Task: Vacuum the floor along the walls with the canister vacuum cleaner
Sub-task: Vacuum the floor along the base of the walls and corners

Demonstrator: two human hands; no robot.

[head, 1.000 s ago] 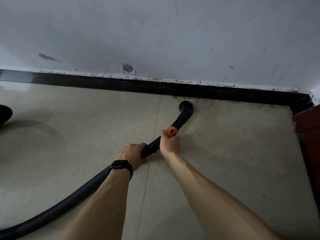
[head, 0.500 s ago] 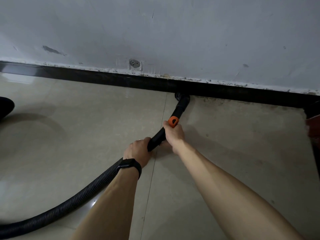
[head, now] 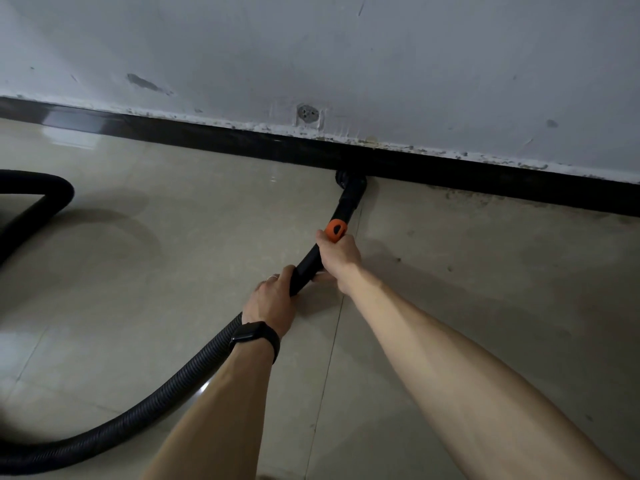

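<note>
At the foot of a scuffed white wall [head: 415, 64], I press the black vacuum nozzle [head: 350, 183] against the dark skirting board [head: 485, 178], its mouth down on the floor tiles [head: 173, 258] right at the join. Both my hands are closed on the rigid tube [head: 306, 266]. My right hand [head: 337, 258] wraps it just behind the orange collar [head: 335, 231], fingers curled round it. My left hand [head: 273, 299], a black watch [head: 254, 336] on its wrist, grips the tube's rear end, where the ribbed hose [head: 187, 375] begins. The nozzle lies ahead of my hands and a little to the right. The tube's long axis runs from my left hand up through my right to the skirting, meeting the wall steeply rather than lying along it. My right hand is the nearer of the 2 to the nozzle, so I judge that it steers while the left carries the hose. A band of grey grime [head: 485, 202] hugs the skirting to the right of the nozzle; the tiles to its left look cleaner and glossy. Any run along the wall therefore goes sideways across the tube's axis, most likely rightward into that dirt. The hose trails back under my left forearm and loops off the left edge of view; the canister itself is out of sight.
</note>
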